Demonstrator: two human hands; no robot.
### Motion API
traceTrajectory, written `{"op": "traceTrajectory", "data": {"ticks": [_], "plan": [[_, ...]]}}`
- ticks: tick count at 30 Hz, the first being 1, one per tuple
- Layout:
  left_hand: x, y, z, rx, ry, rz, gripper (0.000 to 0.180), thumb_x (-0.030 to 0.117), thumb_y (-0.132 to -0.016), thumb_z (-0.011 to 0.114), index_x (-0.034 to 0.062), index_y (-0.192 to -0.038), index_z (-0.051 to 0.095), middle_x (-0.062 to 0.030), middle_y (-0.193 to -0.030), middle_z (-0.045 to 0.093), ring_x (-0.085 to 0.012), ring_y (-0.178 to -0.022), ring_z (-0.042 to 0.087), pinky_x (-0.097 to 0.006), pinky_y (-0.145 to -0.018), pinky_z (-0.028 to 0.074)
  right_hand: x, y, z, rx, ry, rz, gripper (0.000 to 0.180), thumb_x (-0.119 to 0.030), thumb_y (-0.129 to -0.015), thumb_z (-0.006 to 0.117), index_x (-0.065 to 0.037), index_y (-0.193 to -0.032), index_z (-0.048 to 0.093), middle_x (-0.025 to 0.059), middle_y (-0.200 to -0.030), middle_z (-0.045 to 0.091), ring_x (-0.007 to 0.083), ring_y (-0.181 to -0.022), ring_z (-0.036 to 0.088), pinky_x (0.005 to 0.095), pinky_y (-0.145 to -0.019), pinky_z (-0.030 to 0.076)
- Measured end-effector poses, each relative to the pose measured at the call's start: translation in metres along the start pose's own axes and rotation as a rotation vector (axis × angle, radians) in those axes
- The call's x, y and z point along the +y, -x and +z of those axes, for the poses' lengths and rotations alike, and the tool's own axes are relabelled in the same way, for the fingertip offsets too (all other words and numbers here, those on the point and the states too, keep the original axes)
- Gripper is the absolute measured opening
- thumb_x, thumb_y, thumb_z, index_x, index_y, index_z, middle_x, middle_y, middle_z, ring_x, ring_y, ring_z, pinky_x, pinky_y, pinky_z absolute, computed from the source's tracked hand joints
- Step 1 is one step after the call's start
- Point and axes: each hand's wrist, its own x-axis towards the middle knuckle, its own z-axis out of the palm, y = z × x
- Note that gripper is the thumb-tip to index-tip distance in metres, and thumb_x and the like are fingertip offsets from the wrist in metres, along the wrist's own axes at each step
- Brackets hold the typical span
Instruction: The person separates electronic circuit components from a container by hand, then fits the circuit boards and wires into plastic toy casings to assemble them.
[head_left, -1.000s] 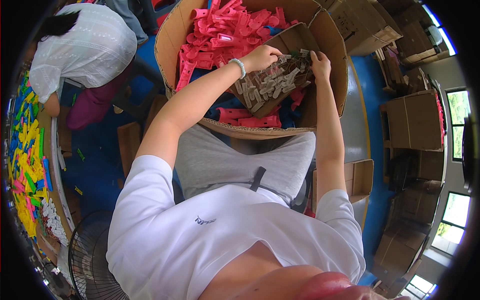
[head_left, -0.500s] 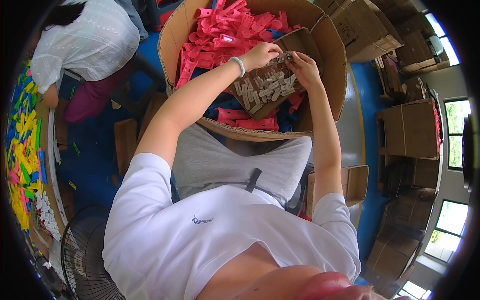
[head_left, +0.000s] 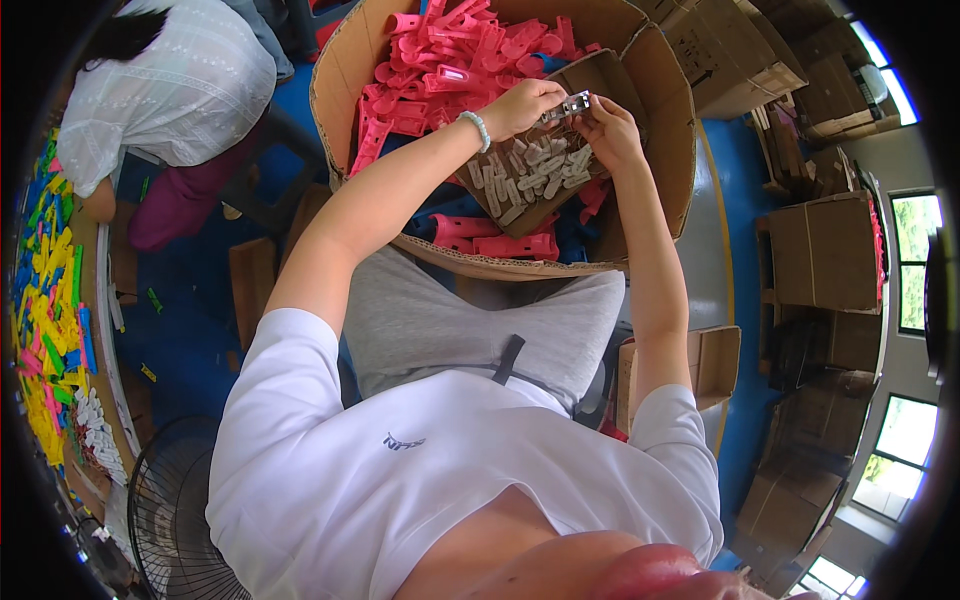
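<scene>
Seen from above, a seated person in a white shirt and grey trousers reaches both bare arms toward twelve o'clock, into a large round cardboard bin [head_left: 335, 95]. The left hand [head_left: 522, 105] and right hand [head_left: 608, 130] meet over the bin's middle, at about one o'clock from the picture's centre. Between them is a small grey plastic part [head_left: 568, 103] — the fingers of both hands are curled closed, pinching it from either side. The left wrist wears a pale beaded bracelet [head_left: 477, 130].

Just below the hands, toward six o'clock, a shallow cardboard tray [head_left: 600, 75] inside the bin holds a heap of grey plastic pieces [head_left: 528, 175]. Around the tray, mostly toward ten and eleven o'clock, lies a pile of pink plastic pieces [head_left: 440, 65]; more pink pieces sit under the tray's near edge.

At ten o'clock another person in a white top [head_left: 175, 85] bends over a table of yellow, green and blue pieces [head_left: 45, 300]. A fan [head_left: 175, 520] stands at seven o'clock, and stacked cardboard boxes [head_left: 825, 250] fill the three o'clock side.
</scene>
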Motion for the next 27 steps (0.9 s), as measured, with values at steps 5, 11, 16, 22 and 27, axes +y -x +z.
{"op": "traceTrajectory", "data": {"ticks": [5, 11, 16, 22, 27], "plan": [[0.001, -0.002, 0.002, 0.012, 0.101, -0.074, 0.025, 0.02, -0.098, 0.046, 0.0005, -0.097, 0.061, 0.0015, -0.075, 0.055, -0.0064, -0.069, 0.051, -0.022, -0.064, 0.043, 0.0, -0.001, 0.0, 0.015, -0.044, 0.067, 0.018, -0.01, -0.096, 0.051, 0.004, -0.105, 0.058, 0.0109, -0.094, 0.063, 0.0198, -0.083, 0.062, 0.0329, -0.074, 0.053], [0.001, 0.001, 0.002, 0.07, 0.151, -0.136, 0.024, 0.022, -0.096, 0.052, 0.001, -0.094, 0.062, 0.0003, -0.08, 0.06, -0.0064, -0.068, 0.053, -0.022, -0.062, 0.044, -0.003, 0.006, 0.021, 0.205, 0.17, -0.259, 0.019, -0.007, -0.093, 0.057, 0.009, -0.1, 0.061, 0.0123, -0.09, 0.065, 0.0185, -0.078, 0.064, 0.031, -0.068, 0.056], [0.009, 0.0, 0.002, 0.062, 0.083, -0.065, 0.026, 0.023, -0.095, 0.052, 0.0006, -0.092, 0.064, 0.0003, -0.078, 0.06, -0.0063, -0.063, 0.053, -0.022, -0.058, 0.041, -0.006, 0.009, 0.028, 0.223, 0.158, -0.3, 0.019, -0.006, -0.093, 0.056, 0.01, -0.1, 0.062, 0.0127, -0.09, 0.065, 0.019, -0.076, 0.065, 0.03, -0.066, 0.057], [0.019, -0.003, 0.004, 0.051, -0.072, -0.058, 0.027, 0.022, -0.096, 0.048, -0.0005, -0.095, 0.062, 0.0002, -0.076, 0.057, -0.0066, -0.063, 0.051, -0.022, -0.056, 0.039, -0.009, 0.009, 0.023, 0.248, 0.137, -0.351, 0.019, -0.007, -0.092, 0.058, 0.01, -0.099, 0.063, 0.0124, -0.089, 0.065, 0.0193, -0.076, 0.065, 0.0304, -0.065, 0.057], [0.011, -0.005, -0.006, -0.127, -0.009, 0.021, 0.025, 0.016, -0.096, 0.046, -0.0024, -0.098, 0.063, -0.0002, -0.073, 0.057, -0.007, -0.066, 0.051, -0.023, -0.061, 0.042, -0.007, 0.007, 0.021, 0.205, 0.116, -0.34, 0.018, -0.007, -0.092, 0.058, 0.009, -0.099, 0.063, 0.0121, -0.09, 0.065, 0.0192, -0.077, 0.065, 0.0313, -0.065, 0.056]]}}
